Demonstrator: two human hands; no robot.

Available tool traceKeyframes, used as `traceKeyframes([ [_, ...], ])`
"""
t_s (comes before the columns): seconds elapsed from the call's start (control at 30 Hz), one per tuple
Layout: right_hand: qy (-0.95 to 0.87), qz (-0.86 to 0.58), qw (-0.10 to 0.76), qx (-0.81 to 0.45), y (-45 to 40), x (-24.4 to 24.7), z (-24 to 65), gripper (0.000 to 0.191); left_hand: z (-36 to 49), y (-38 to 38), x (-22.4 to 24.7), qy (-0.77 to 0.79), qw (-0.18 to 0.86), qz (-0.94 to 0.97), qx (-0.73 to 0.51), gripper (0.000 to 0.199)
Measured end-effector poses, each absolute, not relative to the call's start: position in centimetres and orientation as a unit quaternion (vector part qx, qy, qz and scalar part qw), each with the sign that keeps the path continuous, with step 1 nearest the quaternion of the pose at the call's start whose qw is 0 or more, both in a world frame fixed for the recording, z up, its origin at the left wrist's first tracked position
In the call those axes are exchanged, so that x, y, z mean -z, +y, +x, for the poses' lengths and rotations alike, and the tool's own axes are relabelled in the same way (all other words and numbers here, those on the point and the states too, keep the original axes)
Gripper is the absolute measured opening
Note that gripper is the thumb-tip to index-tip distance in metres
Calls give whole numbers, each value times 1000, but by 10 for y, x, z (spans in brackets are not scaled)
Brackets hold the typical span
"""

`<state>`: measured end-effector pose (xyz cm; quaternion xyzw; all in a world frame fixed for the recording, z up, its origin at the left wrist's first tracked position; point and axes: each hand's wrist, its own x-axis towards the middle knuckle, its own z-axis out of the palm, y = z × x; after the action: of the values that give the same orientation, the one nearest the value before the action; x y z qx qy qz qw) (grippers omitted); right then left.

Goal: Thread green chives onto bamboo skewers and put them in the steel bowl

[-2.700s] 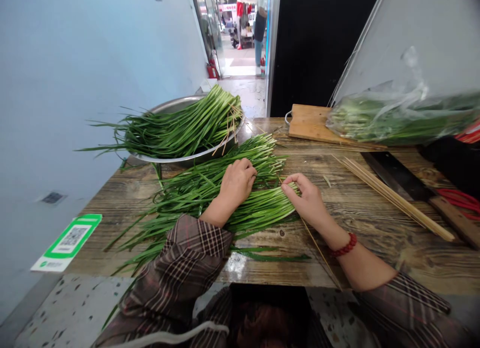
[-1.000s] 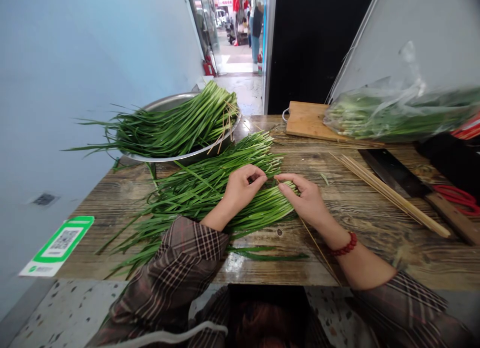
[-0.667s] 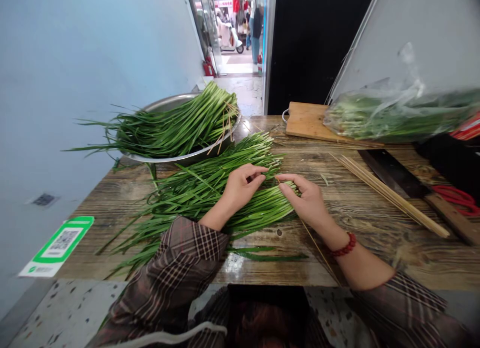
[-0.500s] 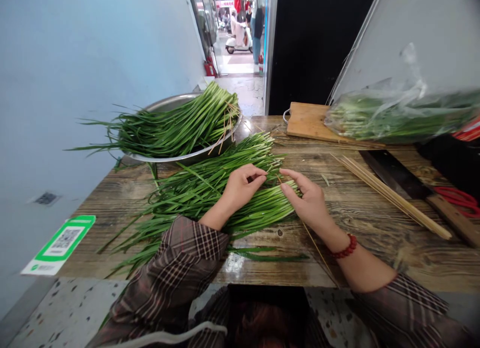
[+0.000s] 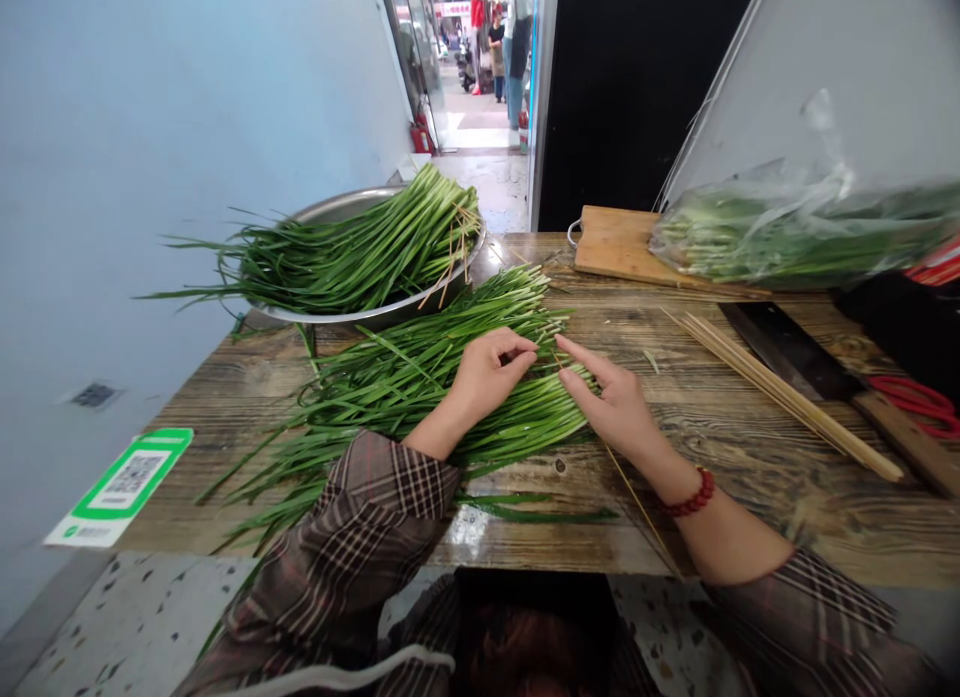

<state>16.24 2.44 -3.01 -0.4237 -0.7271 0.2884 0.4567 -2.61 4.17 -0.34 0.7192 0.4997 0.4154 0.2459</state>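
Long green chives (image 5: pixel 420 377) lie spread across the wooden table, their pale ends toward the right. My left hand (image 5: pixel 489 377) is over them with thumb and fingertips pinched together; what is between the fingertips is too small to make out. Close to its right, my right hand (image 5: pixel 611 397) has its index finger and thumb apart, beside the pale ends. A thin bamboo skewer (image 5: pixel 634 497) runs under my right hand toward the table's front edge, its tip showing near the thumb and index finger. The other fingers of my right hand are partly hidden.
A metal basin (image 5: pixel 352 317) heaped with chives and thin skewers stands at the back left. On the right are a bundle of skewers (image 5: pixel 787 392), a cleaver (image 5: pixel 795 352), red-handled scissors (image 5: pixel 919 397), a cutting board (image 5: pixel 619 242) and a plastic bag of greens (image 5: pixel 787 232).
My right index finger is straighter, and both hands have barely shifted. Outside the doorway, the white scooter has gone from sight and a standing person now shows.
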Motion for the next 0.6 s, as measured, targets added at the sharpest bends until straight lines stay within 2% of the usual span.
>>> traceKeyframes([
  [0.4, -724, -428, 450, -300, 25, 32, 160, 40, -19, 46, 4, 500, 257, 711, -423, 9],
  [0.6, -721, -438, 452, -290, 25, 29, 161, 46, -19, 44, 3, 517, 232, 715, -409, 9],
])
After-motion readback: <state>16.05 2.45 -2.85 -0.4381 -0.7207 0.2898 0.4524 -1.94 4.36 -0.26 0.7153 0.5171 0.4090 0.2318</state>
